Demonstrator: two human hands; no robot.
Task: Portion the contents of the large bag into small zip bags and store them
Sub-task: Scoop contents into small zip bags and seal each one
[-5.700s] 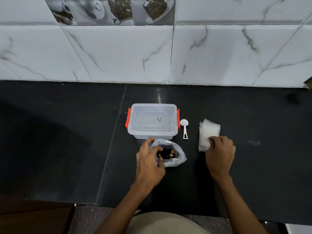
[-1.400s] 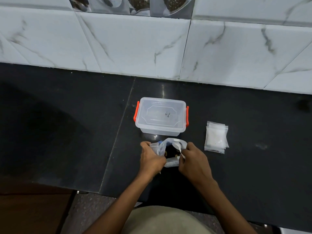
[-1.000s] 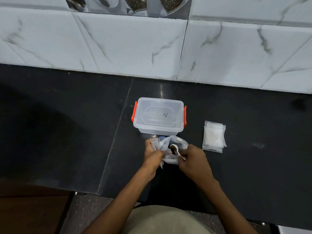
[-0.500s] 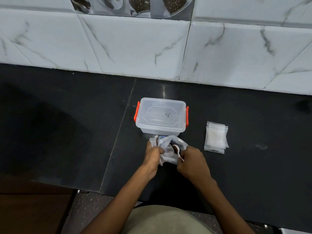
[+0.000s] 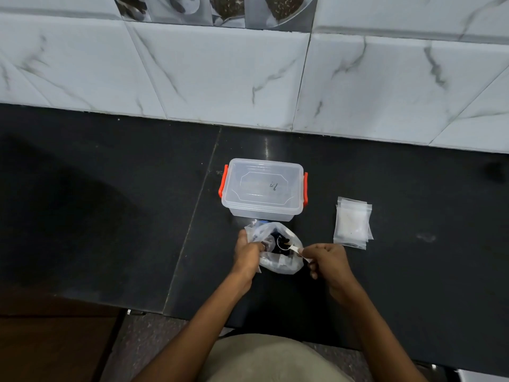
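- Head view, centre of the frame: since a moment ago the white spoon [image 5: 286, 246] has dipped back into the large bag [image 5: 278, 250], its bowl now down among the dark contents; another scoop seems under way.
- The right hand [image 5: 326, 261] has its grip pinched on the spoon handle; the left hand [image 5: 249, 255] grips the bag's crinkled rim, possibly with a small zip bag too, though that is unclear.
- Thin, cloudy plastic, slumped on the glossy black counter [image 5: 110, 216].
- Stiff clear lidded box [image 5: 263, 190], orange clasps, just behind; flat zip bags [image 5: 352, 223] stacked right.
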